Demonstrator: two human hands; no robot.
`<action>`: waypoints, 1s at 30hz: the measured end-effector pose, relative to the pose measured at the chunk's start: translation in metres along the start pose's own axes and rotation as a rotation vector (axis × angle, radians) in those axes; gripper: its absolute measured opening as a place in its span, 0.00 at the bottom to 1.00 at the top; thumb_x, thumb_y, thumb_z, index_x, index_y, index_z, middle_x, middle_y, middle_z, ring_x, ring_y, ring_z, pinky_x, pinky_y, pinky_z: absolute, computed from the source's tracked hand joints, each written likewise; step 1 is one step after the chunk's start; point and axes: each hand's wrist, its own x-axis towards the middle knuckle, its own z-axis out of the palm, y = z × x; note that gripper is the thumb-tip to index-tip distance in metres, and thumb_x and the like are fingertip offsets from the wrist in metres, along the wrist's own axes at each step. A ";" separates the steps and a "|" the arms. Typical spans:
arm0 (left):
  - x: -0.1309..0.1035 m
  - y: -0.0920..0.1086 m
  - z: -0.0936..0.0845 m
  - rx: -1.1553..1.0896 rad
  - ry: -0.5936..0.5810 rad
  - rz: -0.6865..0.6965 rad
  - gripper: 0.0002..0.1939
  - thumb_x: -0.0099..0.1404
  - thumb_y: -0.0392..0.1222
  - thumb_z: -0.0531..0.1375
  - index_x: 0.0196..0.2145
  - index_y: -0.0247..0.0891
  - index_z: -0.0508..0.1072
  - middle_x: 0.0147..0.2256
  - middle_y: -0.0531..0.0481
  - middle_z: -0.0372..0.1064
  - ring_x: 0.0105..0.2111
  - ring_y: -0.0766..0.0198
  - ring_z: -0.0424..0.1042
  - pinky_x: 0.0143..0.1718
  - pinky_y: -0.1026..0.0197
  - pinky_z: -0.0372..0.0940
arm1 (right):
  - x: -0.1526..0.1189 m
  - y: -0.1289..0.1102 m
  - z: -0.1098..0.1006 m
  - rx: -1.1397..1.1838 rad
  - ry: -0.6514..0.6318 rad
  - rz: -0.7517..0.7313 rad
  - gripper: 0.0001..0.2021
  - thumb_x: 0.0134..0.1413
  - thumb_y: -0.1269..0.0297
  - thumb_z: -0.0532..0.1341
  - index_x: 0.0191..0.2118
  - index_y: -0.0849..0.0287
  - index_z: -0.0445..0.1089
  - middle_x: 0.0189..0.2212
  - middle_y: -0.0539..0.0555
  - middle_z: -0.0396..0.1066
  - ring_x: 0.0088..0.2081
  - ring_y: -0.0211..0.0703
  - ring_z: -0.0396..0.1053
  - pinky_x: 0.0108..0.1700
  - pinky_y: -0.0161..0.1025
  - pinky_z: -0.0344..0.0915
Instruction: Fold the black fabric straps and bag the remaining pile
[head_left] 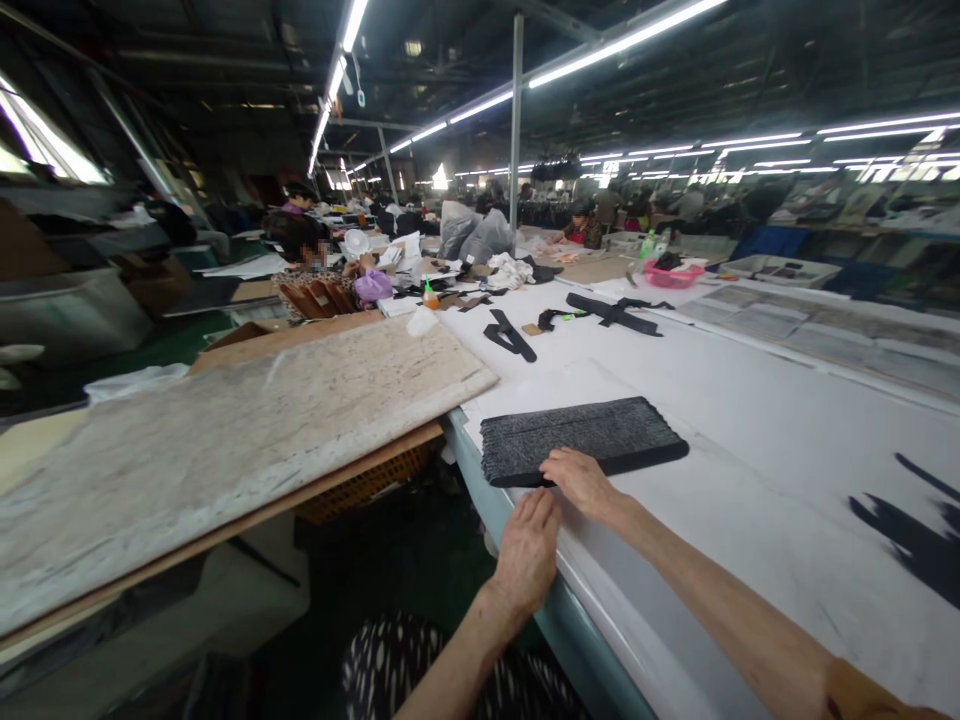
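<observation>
A row of dark grey-black fabric strips (577, 435) lies overlapped on the white-covered table, close to its near edge. Their ends form a jagged line on both sides, and the frontmost strip shows a smooth black face. My right hand (585, 483) rests at the front of the row, its fingers together and bent over the front strip's edge. Just below, at the table edge, my left hand (529, 550) has its fingers curled and close together, the tips by that same strip. Whatever lies under the left fingertips is hidden.
Black strips (511, 337) and a crossed pair (615, 315) lie further back. A worn pale board (247, 430) stands to the left, above a yellow crate (367, 485). Beyond are an orange-filled bottle (430, 295), a pink basket (673, 274) and co-workers. Black pieces (911, 545) lie right.
</observation>
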 end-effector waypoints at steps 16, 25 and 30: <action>0.004 -0.001 -0.001 0.186 -0.109 0.141 0.12 0.60 0.30 0.51 0.41 0.28 0.68 0.41 0.40 0.69 0.45 0.54 0.67 0.50 0.54 0.62 | -0.004 0.009 0.029 0.265 0.122 0.019 0.15 0.58 0.73 0.44 0.26 0.58 0.63 0.27 0.49 0.64 0.32 0.38 0.62 0.36 0.35 0.56; 0.006 -0.002 0.004 0.258 -0.132 -0.107 0.20 0.57 0.32 0.52 0.48 0.23 0.66 0.45 0.34 0.68 0.47 0.50 0.67 0.51 0.49 0.63 | 0.005 0.014 0.028 0.263 0.071 0.035 0.13 0.54 0.72 0.45 0.23 0.57 0.60 0.25 0.49 0.64 0.30 0.39 0.62 0.33 0.36 0.55; -0.004 -0.006 0.026 0.316 -0.025 -0.239 0.22 0.56 0.30 0.51 0.50 0.26 0.67 0.49 0.34 0.67 0.51 0.49 0.65 0.51 0.46 0.63 | 0.001 0.010 0.036 0.249 0.132 0.022 0.13 0.56 0.70 0.44 0.24 0.57 0.60 0.27 0.50 0.64 0.31 0.39 0.63 0.34 0.36 0.57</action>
